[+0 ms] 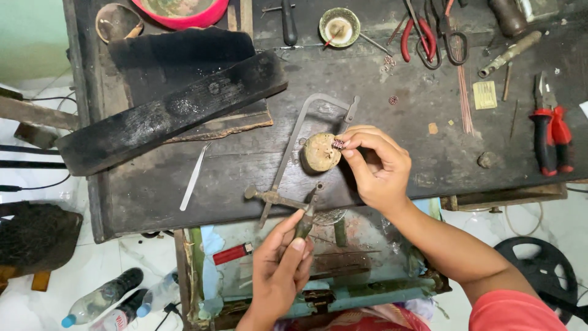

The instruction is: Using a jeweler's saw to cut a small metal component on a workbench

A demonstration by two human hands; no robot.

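A: What does each grip hold?

B: The left hand is closed around the handle of a small metal-framed saw, near the table's front edge. The right hand pinches a small reddish coil between thumb and fingertips, clamped tight.

A: Where does the coil sit?

B: Pressed against the top right of a round, tan wooden peg that stands at the front middle of the dark table. The saw frame arches over the peg, and its blade runs just left of it.

A: And around this?

B: A pair of tweezers lies left of the saw. Farther left, a long charred wooden block rests diagonally. At the right edge lie red-handled pliers; along the back, red-handled cutters, scissors and a small round dish. Thin copper wires lie near the cutters. Below the table, an open drawer holds a red lighter.
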